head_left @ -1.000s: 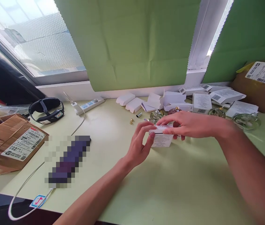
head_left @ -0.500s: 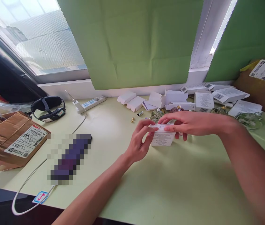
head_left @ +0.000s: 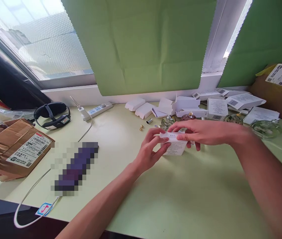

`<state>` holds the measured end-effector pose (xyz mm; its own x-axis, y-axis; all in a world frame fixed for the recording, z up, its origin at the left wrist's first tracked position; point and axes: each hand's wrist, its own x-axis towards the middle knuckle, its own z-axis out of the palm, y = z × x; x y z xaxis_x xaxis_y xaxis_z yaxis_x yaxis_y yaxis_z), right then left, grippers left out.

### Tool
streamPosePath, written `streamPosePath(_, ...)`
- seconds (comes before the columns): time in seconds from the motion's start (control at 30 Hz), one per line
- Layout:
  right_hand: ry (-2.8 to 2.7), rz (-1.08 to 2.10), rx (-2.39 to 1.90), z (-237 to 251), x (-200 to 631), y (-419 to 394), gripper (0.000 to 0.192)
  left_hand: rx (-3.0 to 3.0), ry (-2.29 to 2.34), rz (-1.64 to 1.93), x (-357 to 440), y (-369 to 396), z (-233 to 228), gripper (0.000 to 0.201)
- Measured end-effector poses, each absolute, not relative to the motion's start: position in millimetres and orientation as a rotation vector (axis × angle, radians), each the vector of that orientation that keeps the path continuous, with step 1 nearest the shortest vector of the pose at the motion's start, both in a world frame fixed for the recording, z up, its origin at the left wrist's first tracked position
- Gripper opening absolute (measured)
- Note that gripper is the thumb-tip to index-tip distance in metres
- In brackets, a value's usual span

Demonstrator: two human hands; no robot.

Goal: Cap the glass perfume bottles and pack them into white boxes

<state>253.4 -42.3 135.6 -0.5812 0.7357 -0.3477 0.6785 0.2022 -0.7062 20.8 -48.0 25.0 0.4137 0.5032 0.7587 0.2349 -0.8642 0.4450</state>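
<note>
A small white printed carton [head_left: 174, 147] stands on the pale green table [head_left: 185, 199] near the middle. My left hand [head_left: 150, 151] grips its left side, thumb and fingers at the top flap. My right hand [head_left: 203, 132] lies over its top from the right, fingertips pressing the flap down. Just behind my hands stand a clear glass bottle [head_left: 167, 121] and a dark reddish bottle with a gold cap [head_left: 188, 116].
More white cartons [head_left: 215, 108] and folded inserts [head_left: 141, 107] lie along the back edge, with glass bottles [head_left: 265, 127] at right. A brown parcel [head_left: 13, 149], a black headband device [head_left: 51, 115], a power strip [head_left: 97, 110] and a white cable [head_left: 35, 186] occupy the left.
The top flap of the carton has come down flatter under my right fingers. My left thumb has shifted slightly along the flap. The carton stays in place.
</note>
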Motion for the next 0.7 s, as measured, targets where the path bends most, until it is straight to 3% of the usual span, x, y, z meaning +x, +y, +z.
streamPosePath(0.33,-2.472,1.048,-1.556,141,248,-45,0.044,2.407,0.699,1.375,23,-53,22,0.025)
streamPosePath(0.7,-2.556,1.005,-1.503,145,253,-46,0.042,2.476,0.742,1.262,20,-54,19,0.034)
